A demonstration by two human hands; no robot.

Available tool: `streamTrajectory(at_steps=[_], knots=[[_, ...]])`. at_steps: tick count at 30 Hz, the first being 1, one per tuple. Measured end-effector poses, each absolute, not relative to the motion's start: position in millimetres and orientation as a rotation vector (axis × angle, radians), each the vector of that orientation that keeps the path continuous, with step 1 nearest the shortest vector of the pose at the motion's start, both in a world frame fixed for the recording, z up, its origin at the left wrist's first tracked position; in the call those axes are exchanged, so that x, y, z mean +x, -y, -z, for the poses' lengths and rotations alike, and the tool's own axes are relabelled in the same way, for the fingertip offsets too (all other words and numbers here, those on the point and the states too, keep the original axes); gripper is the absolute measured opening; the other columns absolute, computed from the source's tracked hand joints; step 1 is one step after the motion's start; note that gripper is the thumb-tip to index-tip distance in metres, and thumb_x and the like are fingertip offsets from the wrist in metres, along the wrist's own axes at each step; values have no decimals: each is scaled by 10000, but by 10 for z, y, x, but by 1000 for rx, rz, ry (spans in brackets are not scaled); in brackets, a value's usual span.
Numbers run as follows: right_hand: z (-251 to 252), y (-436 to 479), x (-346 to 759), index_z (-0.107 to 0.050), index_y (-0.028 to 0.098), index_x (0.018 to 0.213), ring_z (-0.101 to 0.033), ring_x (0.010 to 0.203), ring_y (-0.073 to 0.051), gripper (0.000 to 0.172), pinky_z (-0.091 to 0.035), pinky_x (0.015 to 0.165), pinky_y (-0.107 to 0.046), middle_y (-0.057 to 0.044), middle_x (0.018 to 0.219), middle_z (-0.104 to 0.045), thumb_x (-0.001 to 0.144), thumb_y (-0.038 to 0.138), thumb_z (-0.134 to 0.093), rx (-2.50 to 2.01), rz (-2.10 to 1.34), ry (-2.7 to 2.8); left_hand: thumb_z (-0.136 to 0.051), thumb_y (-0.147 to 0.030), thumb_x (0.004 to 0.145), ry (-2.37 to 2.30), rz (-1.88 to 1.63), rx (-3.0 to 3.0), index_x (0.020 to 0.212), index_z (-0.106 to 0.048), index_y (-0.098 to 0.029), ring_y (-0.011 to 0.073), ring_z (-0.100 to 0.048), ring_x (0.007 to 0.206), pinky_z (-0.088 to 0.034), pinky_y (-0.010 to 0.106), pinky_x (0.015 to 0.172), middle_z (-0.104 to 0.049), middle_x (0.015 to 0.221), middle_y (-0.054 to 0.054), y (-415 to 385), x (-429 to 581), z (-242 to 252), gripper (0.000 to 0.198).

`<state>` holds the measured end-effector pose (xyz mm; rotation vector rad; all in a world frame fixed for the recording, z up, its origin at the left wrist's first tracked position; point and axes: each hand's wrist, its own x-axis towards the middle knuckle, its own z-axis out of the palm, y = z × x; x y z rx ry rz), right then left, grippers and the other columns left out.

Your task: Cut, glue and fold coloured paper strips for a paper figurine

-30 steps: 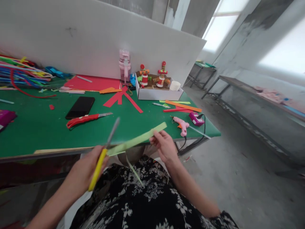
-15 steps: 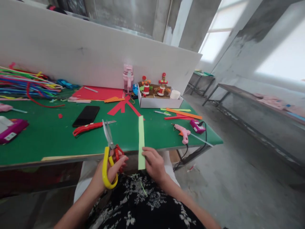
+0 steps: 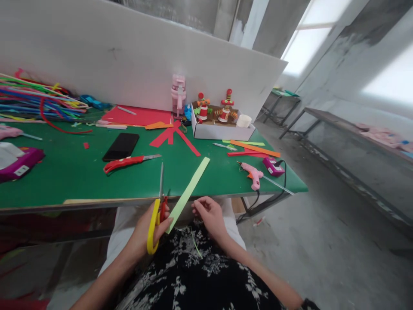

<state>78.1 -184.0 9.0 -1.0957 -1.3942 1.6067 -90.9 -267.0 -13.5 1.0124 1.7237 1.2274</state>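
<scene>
My left hand [image 3: 146, 234] is closed around the yellow handles of a pair of scissors [image 3: 158, 206]. Their blades are together and point up over the edge of the green table [image 3: 64, 172]. A long light-green paper strip [image 3: 189, 191] slants from the table top down to my left thumb, where its lower end rests against the scissors hand. My right hand [image 3: 209, 215] hovers just right of the strip, fingers loosely curled, not touching it, with nothing visible in them. A thin green sliver [image 3: 194, 244] lies on my black floral lap.
On the table lie a red-handled cutter [image 3: 127, 161], a black phone [image 3: 121, 146], red paper pieces [image 3: 174, 137], a pink glue gun [image 3: 253, 174] with its cord, a white box of craft figures [image 3: 221, 125], coloured sticks [image 3: 35, 103] and a magenta packet [image 3: 19, 161]. A white board [image 3: 138, 64] stands behind.
The right hand has let go of the green strip, which now leans toward the left hand. The scissor blades have closed and the scissors moved right, next to the strip.
</scene>
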Motion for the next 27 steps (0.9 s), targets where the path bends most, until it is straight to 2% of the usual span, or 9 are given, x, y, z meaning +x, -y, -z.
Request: streamTrajectory(at_steps=[3,5,10,15,23,25,27], knots=[[-92,1799,702,-724,153,760,-606,600,-103,367,-493,587,-217,-22,689,-695,648,488,-822,-1098,-2028,1189,-647,-474,691,-1757,-1172,1116,928,-513,-230,206,-640,724,-536,366,709,-644,787,0,2730,-973,131,366],[-90,1791,633,-739,142,746,-580,574,-87,408,-464,562,-202,-13,654,-682,580,494,-861,-1070,-2134,1142,-635,-472,695,-1755,-1125,1145,945,-507,-235,209,-641,732,-539,365,708,-646,801,5,2767,-987,85,368],[-113,1761,555,-741,149,678,-522,534,-76,347,-413,518,-204,-10,636,-679,556,446,-875,-1067,-1984,1132,-613,-491,723,-1727,-985,1250,874,-493,-236,170,-570,642,-494,302,610,-563,723,-26,2856,-1027,-72,321],[-165,1655,671,-725,161,626,-511,526,-83,329,-417,519,-218,-1,596,-647,560,452,-865,-1099,-1870,1095,-565,-462,797,-1708,-975,1331,856,-464,-242,146,-537,640,-471,269,614,-539,726,-29,2962,-1146,15,250],[-267,1548,852,-729,151,605,-493,492,-80,415,-389,489,-212,-17,550,-652,510,531,-868,-1129,-1774,1075,-516,-494,790,-1771,-876,1384,864,-459,-246,158,-568,658,-486,250,625,-572,716,-20,3070,-1208,-32,265],[-282,1557,866,-716,151,588,-484,478,-77,429,-390,483,-215,-25,551,-656,540,555,-852,-1120,-1784,1097,-466,-453,814,-1851,-787,1470,902,-466,-249,170,-578,673,-485,255,640,-607,738,-6,3081,-1255,-93,223],[-293,1576,869,-714,152,595,-496,488,-80,433,-409,490,-217,-26,563,-657,560,564,-843,-1107,-1776,1102,-412,-378,842,-1981,-633,1617,976,-479,-241,212,-616,763,-493,298,701,-665,852,42,3083,-1314,-176,203]])
